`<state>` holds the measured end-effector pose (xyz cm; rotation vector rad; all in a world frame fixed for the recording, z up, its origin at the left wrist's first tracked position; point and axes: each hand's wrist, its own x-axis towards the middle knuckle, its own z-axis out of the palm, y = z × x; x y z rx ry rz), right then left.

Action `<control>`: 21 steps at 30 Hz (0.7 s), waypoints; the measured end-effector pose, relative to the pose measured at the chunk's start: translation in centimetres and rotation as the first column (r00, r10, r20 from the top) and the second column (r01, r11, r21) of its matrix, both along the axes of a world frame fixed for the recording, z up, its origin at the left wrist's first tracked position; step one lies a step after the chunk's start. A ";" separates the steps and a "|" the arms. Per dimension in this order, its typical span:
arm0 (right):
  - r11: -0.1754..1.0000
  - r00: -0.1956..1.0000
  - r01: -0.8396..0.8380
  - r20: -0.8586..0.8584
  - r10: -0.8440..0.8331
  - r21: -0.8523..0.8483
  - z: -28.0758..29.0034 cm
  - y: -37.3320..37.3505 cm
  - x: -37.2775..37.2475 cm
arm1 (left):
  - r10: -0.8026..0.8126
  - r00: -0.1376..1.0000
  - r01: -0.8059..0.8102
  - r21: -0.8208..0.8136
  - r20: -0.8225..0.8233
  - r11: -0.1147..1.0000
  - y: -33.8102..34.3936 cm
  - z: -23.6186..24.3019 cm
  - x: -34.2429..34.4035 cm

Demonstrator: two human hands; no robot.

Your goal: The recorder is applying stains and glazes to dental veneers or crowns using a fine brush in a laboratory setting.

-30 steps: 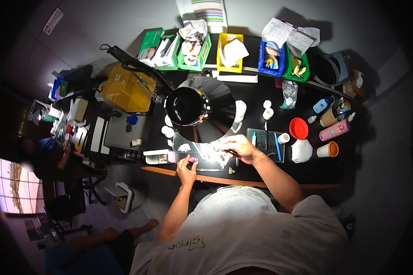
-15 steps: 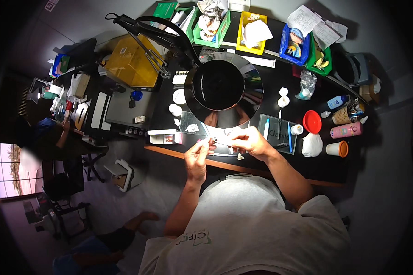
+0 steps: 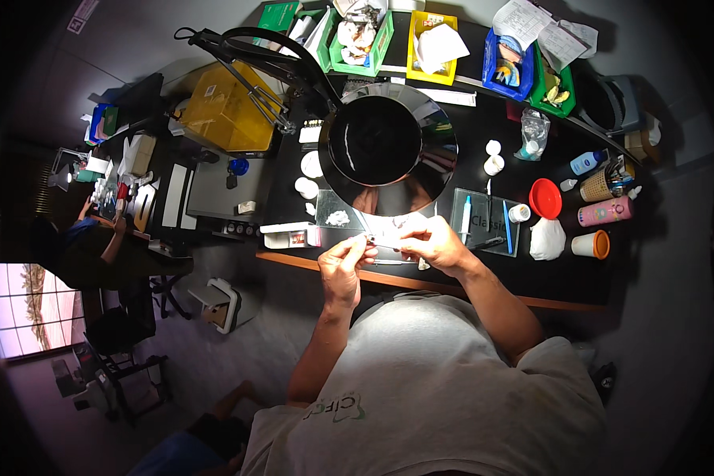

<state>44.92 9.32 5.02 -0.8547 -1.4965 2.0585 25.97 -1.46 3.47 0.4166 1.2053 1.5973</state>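
Note:
My left hand [image 3: 344, 268] is closed in a pinch at the front edge of the desk, with a tiny dark-and-pale piece at its fingertips. Close by on the right, my right hand [image 3: 439, 244] is also pinched, its fingertips turned toward the left hand. Whatever it grips is lost in the glare. Above both hands hangs a round black lamp [image 3: 438, 170], lighting them brightly. A small white heap [image 3: 338, 218] lies on a glass plate [image 3: 330, 201] beyond the left hand. Right of the right hand, a dark glassy slab [image 3: 484, 204] carries a blue pen-like tool [image 3: 466, 213] and a blue stick [image 3: 507, 228].
An open white-and-pink box [image 3: 285, 236] stands left of my hands. To the right are a red lid [image 3: 544, 198], a white bag [image 3: 547, 239], an orange-rimmed cup [image 3: 591, 244] and a pink bottle [image 3: 606, 212]. Colored bins [image 3: 434, 71] line the back. A co-worker [image 3: 95, 246] is far left.
The view has shifted slightly. My hands keep nearly the same pinched pose, close together under the lamp. At far left the co-worker's arms have moved, and the person at lower left has shifted.

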 end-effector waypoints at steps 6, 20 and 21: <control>1.000 0.998 0.005 0.061 -0.003 -0.026 0.5 0.0 -0.2 | -0.028 0.999 0.027 -0.014 -0.044 1.000 0.2 0.0 -0.3; 0.998 0.999 -0.013 0.041 0.016 -0.069 0.9 -0.1 -0.8 | -0.017 0.998 0.015 -0.037 -0.062 0.999 -0.4 -0.2 -0.4; 0.998 0.999 -0.015 0.041 0.018 -0.067 0.8 -0.1 -0.8 | -0.015 0.998 0.013 -0.035 -0.062 0.999 -0.3 -0.2 -0.5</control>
